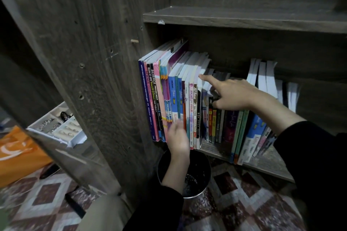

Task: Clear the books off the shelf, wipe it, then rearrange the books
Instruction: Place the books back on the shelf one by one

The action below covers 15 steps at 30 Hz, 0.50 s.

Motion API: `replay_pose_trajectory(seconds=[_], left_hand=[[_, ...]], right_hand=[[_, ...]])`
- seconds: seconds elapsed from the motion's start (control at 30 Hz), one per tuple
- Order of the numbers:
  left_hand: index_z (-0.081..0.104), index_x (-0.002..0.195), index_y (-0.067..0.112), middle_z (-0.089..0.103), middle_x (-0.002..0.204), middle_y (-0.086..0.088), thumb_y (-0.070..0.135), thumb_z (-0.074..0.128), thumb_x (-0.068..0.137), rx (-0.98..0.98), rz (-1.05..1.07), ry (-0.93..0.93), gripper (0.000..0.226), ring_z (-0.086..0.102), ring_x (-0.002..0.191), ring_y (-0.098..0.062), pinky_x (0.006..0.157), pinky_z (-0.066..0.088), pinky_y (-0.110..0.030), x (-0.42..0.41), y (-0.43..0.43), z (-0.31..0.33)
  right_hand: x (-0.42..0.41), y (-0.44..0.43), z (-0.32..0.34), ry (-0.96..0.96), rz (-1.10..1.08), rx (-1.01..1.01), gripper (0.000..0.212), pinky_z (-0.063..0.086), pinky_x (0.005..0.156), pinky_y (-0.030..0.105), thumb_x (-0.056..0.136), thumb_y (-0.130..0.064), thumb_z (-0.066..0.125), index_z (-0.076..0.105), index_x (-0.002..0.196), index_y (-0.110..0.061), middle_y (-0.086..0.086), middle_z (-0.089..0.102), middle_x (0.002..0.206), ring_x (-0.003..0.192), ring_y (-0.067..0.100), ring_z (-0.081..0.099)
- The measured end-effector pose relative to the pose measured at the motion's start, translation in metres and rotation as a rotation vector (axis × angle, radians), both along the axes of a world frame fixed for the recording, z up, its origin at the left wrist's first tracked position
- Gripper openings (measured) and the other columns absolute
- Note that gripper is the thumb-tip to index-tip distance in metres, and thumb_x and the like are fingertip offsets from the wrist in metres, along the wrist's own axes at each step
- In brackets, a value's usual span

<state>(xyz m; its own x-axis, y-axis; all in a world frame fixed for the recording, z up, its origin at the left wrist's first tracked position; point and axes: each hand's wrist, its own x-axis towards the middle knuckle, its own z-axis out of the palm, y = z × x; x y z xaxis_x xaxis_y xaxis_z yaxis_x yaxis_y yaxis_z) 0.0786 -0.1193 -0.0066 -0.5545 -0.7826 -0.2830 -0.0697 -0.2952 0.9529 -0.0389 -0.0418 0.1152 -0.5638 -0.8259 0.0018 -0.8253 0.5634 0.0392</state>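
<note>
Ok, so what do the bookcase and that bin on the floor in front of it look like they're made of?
Bookcase: likely laminated particleboard with a matte grey-brown finish. The grain looks printed, and the side panel shows drilled peg holes and a protruding dowel.
Bin: probably metal. Its outer wall is silvery with bright speckled glints and the inside is dark. It could be mesh, but it is too blurred to tell.

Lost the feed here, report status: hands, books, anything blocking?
Left hand blurred, against the books. Right hand hooks shorter books' tops, index out. Shelf not cleared. Bin below its edge.
</note>
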Motion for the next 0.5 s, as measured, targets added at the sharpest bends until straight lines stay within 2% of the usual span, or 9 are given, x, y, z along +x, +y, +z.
replay_pose_trajectory(seconds=[0.07, 0.13, 0.17, 0.2, 0.27, 0.3, 0.37, 0.5], left_hand=[[0.061, 0.121, 0.016, 0.055, 0.125, 0.003, 0.009, 0.043, 0.1, -0.539, 0.161, 0.049, 0.029, 0.051, 0.117, -0.011, 0.093, 0.031, -0.003, 0.011, 0.003, 0.022], [0.051, 0.136, 0.016, 0.048, 0.137, 0.006, 0.001, 0.042, 0.096, -0.993, 0.129, 0.012, 0.043, 0.049, 0.116, -0.007, 0.089, 0.032, -0.006, 0.012, -0.011, 0.041], [0.039, 0.145, 0.016, 0.038, 0.149, 0.005, 0.0, 0.043, 0.094, -1.147, 0.055, -0.06, 0.054, 0.051, 0.111, -0.006, 0.085, 0.038, -0.012, 0.009, -0.02, 0.049], [0.026, 0.151, 0.018, 0.026, 0.157, 0.006, 0.0, 0.042, 0.092, -1.253, -0.033, -0.155, 0.064, 0.054, 0.099, -0.007, 0.074, 0.042, -0.017, 0.005, -0.028, 0.056], [0.006, 0.154, 0.021, 0.011, 0.161, 0.007, 0.001, 0.043, 0.091, -1.346, -0.175, -0.293, 0.076, 0.051, 0.066, -0.011, 0.049, 0.035, -0.021, -0.002, -0.04, 0.063], [0.002, 0.154, 0.021, 0.01, 0.161, 0.007, 0.001, 0.043, 0.091, -1.353, -0.211, -0.334, 0.079, 0.048, 0.056, -0.012, 0.044, 0.033, -0.022, -0.004, -0.043, 0.065], [0.004, 0.154, 0.021, 0.013, 0.16, 0.006, 0.002, 0.045, 0.09, -1.376, -0.215, -0.389, 0.078, 0.047, 0.05, -0.011, 0.041, 0.037, -0.024, -0.007, -0.049, 0.065], [0.009, 0.153, 0.018, 0.017, 0.159, 0.005, 0.006, 0.047, 0.09, -1.416, -0.21, -0.409, 0.074, 0.053, 0.052, -0.016, 0.051, 0.054, -0.035, -0.004, -0.05, 0.068]], right_hand=[[0.001, 0.0, 0.0, 0.004, -0.004, 0.0, 0.083, 0.035, 0.068, 0.031, 0.087, -0.023, 0.051, 0.0, 0.151, -0.036, 0.006, 0.066, 0.113, 0.074, 0.018, 0.05], [0.001, 0.0, 0.0, 0.0, -0.006, 0.002, 0.083, 0.036, 0.07, 0.032, 0.086, -0.023, 0.051, 0.001, 0.151, -0.036, 0.006, 0.065, 0.115, 0.077, 0.019, 0.05], [0.001, 0.0, 0.001, -0.004, -0.007, 0.002, 0.083, 0.036, 0.07, 0.032, 0.086, -0.023, 0.051, 0.001, 0.151, -0.037, 0.006, 0.065, 0.115, 0.075, 0.018, 0.05], [0.001, 0.0, 0.001, -0.005, -0.008, 0.003, 0.083, 0.036, 0.07, 0.031, 0.086, -0.023, 0.051, 0.0, 0.151, -0.037, 0.006, 0.065, 0.115, 0.071, 0.016, 0.049], [0.001, 0.0, 0.002, -0.009, -0.01, 0.006, 0.084, 0.035, 0.069, 0.031, 0.087, -0.022, 0.051, 0.0, 0.151, -0.037, 0.006, 0.066, 0.114, 0.068, 0.013, 0.048], [0.001, 0.001, 0.001, -0.012, -0.011, 0.007, 0.084, 0.035, 0.07, 0.031, 0.087, -0.023, 0.051, -0.001, 0.151, -0.037, 0.006, 0.065, 0.114, 0.069, 0.015, 0.049], [0.001, 0.001, 0.001, -0.015, -0.011, 0.004, 0.084, 0.035, 0.071, 0.031, 0.087, -0.023, 0.051, -0.001, 0.151, -0.037, 0.005, 0.065, 0.117, 0.07, 0.015, 0.048], [0.003, 0.001, 0.003, -0.026, -0.006, 0.006, 0.083, 0.032, 0.069, 0.031, 0.088, -0.024, 0.051, -0.001, 0.151, -0.036, 0.003, 0.064, 0.105, 0.063, 0.011, 0.045]])
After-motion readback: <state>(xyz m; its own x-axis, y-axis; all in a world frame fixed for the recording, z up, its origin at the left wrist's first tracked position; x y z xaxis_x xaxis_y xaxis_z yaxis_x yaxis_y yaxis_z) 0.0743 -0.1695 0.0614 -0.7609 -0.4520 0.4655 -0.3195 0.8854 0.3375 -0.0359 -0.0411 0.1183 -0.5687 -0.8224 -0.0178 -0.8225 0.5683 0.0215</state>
